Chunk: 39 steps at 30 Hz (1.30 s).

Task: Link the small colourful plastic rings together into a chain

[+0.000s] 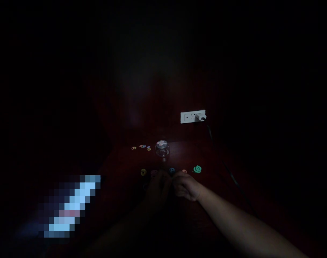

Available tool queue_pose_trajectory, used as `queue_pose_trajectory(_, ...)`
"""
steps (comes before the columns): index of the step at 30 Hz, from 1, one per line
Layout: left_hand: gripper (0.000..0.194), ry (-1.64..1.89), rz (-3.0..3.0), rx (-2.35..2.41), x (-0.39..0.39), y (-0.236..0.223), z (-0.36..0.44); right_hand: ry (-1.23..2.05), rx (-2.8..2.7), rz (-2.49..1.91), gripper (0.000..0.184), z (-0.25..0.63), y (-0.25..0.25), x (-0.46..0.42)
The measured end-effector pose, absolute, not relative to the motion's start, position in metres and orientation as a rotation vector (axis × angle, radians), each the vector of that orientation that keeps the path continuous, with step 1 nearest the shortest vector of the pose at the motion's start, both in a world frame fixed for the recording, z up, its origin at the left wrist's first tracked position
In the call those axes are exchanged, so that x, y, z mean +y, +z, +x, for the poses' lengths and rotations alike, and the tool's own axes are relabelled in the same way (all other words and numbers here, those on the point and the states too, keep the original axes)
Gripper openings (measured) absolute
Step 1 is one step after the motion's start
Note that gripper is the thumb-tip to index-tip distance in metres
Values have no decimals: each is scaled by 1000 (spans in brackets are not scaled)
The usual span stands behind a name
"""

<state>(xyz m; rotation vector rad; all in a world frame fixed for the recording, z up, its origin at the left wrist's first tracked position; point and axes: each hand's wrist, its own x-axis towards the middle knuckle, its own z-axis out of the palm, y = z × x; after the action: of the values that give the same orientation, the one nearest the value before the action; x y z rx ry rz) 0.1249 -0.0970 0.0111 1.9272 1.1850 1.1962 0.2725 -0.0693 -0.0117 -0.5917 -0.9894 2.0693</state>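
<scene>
In dim light, my left hand [159, 184] and my right hand [187, 185] meet fingertip to fingertip low over a dark red table. Both have their fingers curled in a pinch; whatever is between them is too dark to make out. Just beyond the fingers lie small piles of coloured loops: yellow [143, 172], purple [154, 173], blue [172, 170], pink [184, 171] and green [197, 168]. The purple and pink ones are partly covered by my hands. A clear glass jar [162, 149] with a patterned lid stands behind them.
More small coloured loops [143, 146] lie left of the jar. On the wall behind, a white socket panel [192, 116] holds a plug [200, 116], whose dark cable [230, 174] runs down to the right. A bright pixelated patch is at lower left.
</scene>
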Motion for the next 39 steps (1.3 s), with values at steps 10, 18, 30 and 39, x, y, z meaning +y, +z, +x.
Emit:
queue_pose_trajectory(10, 17, 1125, 1941, 1088, -98, 2, 118, 2062, -1020, -533, 19, 269, -13, -80)
queue_pose_trajectory(18, 18, 1095, 1877, 1017, -105, 11, 120, 2043, -939, -552, 15, 267, -14, -85)
queue_pose_trajectory(30, 17, 1135, 1902, 907, -101, 9, 122, 2061, -971, -499, 23, 266, -12, -87)
queue_pose_trajectory(39, 12, 1115, 2004, 869, -103, 15, 122, 2129, -1160, -545, 51, 269, -11, -81)
